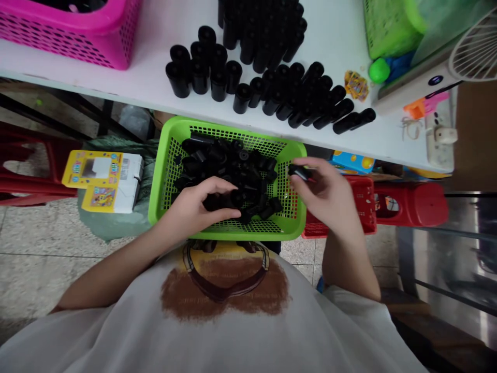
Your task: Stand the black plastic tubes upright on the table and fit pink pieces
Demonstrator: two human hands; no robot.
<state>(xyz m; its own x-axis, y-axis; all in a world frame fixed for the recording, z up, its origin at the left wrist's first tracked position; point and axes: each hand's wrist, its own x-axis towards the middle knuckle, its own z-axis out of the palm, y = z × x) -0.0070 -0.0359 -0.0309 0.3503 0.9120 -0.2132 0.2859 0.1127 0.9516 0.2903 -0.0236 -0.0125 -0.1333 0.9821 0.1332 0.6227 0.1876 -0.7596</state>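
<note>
A green basket (158, 171) full of loose black plastic parts (217, 150) is in front of me, below the table edge. Over its front half, my left hand (198, 204) curls thumb and forefinger around a black cylinder (237, 198), whose round end shows between the fingertips. At the basket's right rim, my right hand (326, 191) pinches a small dark piece (301, 172) with a bit of red beside it. Its far fingers are partly hidden. Several black cylinders (219, 85) stand in groups on the white table (147, 98) beyond the basket.
A pink basket (126, 41) stands at the table's left. To the right are a white fan (423, 85), a green basket (388, 26) and yellow stickers (356, 85). A yellow carton (104, 181) lies left of my basket; red stools (423, 204) flank both sides.
</note>
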